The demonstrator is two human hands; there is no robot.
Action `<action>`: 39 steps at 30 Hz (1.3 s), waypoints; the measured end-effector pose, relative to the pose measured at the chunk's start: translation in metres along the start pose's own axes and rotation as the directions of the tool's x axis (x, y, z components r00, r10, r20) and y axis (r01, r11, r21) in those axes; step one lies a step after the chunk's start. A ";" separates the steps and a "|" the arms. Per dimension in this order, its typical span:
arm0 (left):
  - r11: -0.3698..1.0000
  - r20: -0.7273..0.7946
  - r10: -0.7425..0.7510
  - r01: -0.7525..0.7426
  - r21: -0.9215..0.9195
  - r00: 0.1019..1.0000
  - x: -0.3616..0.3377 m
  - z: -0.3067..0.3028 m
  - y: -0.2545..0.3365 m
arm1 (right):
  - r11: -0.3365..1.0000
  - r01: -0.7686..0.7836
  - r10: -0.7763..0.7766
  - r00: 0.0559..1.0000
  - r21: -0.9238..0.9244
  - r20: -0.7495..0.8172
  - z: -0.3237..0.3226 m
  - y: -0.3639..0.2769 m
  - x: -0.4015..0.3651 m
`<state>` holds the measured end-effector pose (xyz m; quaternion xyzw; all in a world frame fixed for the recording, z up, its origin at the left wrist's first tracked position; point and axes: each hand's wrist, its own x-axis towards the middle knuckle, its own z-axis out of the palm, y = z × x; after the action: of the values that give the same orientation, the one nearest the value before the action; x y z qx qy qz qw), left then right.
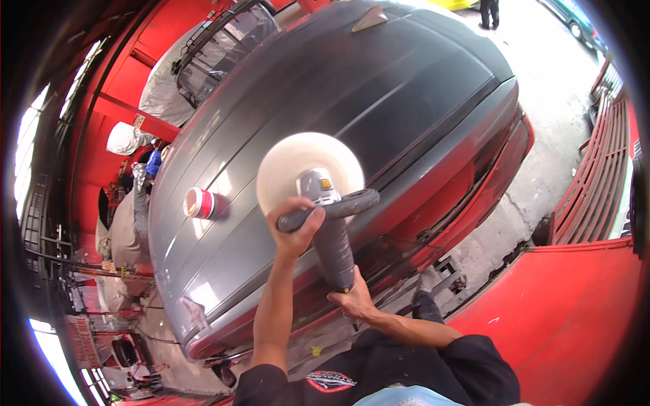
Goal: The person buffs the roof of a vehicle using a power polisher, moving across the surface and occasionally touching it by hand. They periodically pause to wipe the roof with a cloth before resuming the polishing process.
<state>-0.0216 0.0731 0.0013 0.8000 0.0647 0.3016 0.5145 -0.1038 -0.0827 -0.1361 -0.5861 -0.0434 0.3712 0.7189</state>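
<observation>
A: Where was the rotary polisher [333, 247]?

B: Down on the grey car roof [406, 88], near the middle of the view. Its pale buffing pad [288, 166] lay flat against the paint, at about 11 o'clock from the tool's body.

A: How did the left hand [294, 231] sit?

B: The left arm ran almost straight up from 6 o'clock. The fingers were curled fully round the side handle [349, 204], with the thumb wrapped over it. The handle stuck out toward 3 o'clock.

A: And the right hand [351, 301]?

B: It came in from 4 o'clock with the elbow bent. It was closed round the tail end of the polisher's body, knuckles toward the camera.

A: Anything else on the roof?

B: A red and white tin [200, 203] lay at 9 o'clock from the pad, near it but not touching. A shark-fin antenna [370, 19] stood far off at 12 o'clock.
</observation>
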 end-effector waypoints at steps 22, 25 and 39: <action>0.777 -0.369 -0.251 -0.041 -0.628 0.895 0.088 0.160 -0.021 | 0.868 -0.033 0.040 0.999 -0.496 0.004 -0.211 -0.187 0.060; 0.838 -0.580 -0.196 -0.172 -0.518 0.791 0.027 0.103 -0.049 | 0.722 -0.096 0.221 0.970 -0.686 0.097 -0.153 -0.183 0.039; 0.955 -0.844 -0.235 -0.048 -0.293 0.482 -0.027 -0.061 -0.050 | 0.655 0.164 0.262 0.866 -0.738 0.425 -0.038 -0.153 0.042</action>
<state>-0.0660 0.1328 -0.0357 0.4513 0.3172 0.6417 0.5328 0.0191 -0.0948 -0.0295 -0.7153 -0.3602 0.4765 0.3627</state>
